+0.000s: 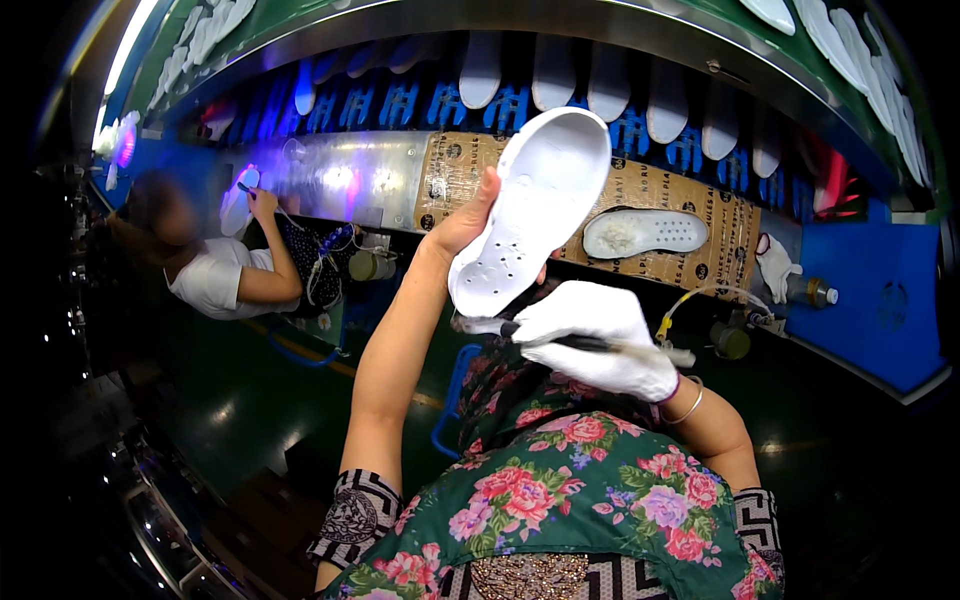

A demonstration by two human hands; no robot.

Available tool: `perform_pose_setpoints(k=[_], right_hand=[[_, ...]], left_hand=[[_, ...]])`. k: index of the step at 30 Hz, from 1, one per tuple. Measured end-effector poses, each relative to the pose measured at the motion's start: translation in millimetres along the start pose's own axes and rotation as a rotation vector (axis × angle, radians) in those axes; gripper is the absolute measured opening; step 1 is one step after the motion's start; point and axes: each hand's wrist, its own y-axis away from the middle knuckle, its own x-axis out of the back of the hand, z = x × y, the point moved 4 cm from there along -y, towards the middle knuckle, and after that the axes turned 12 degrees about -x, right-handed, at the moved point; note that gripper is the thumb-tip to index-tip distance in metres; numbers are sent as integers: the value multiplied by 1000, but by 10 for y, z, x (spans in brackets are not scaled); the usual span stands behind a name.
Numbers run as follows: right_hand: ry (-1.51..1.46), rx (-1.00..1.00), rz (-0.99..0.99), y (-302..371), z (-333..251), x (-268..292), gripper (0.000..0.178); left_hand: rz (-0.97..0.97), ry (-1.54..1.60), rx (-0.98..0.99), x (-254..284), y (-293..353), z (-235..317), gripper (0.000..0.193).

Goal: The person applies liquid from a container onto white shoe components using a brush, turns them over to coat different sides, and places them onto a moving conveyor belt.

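Note:
In front of me a white shoe sole (552,165) is tilted up, with its dished side and a group of small holes near the lower end showing. My bare left hand (468,222) grips it by the left edge; some fingers are hidden behind it. A white knitted glove covers my right hand (595,338), which is closed around a dark-handled brush (490,326). The brush's tip is at the sole's lower rim. Beyond my hands, a shoe insole-shaped piece (645,234) with a rough patch and rows of holes lies on the bench.
Printed brown cardboard (465,165) covers part of the metal bench (380,160). Behind it, several pale soles (553,75) stand on blue racks (450,105). A white glove (776,268) and a bottle (812,291) are at right. Another person (215,270) works at left.

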Motion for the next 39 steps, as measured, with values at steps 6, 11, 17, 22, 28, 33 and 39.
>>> perform_pose_setpoints(k=[6, 11, 17, 22, 28, 33, 39], right_hand=[[364, 300, 83, -47, -29, -67, 28], [68, 6, -42, -132, 5, -61, 22], [109, -51, -21, -174, -14, -83, 18], [-375, -389, 403, -129, 176, 270, 15], [247, -87, 452, -256, -3, 425, 21], [274, -51, 295, -173, -5, 395, 15], [180, -89, 306, 28, -108, 276, 16]], left_hand=[[-40, -217, 158, -54, 32, 124, 87], [68, -362, 159, -166, 41, 194, 85], [63, -401, 157, 112, 27, 242, 88], [117, 156, -56, 126, 72, 88, 94], [186, 43, -386, -63, 114, -492, 58], [413, 23, -208, 101, 439, -790, 46], [127, 711, -441, -110, 520, -585, 75]])
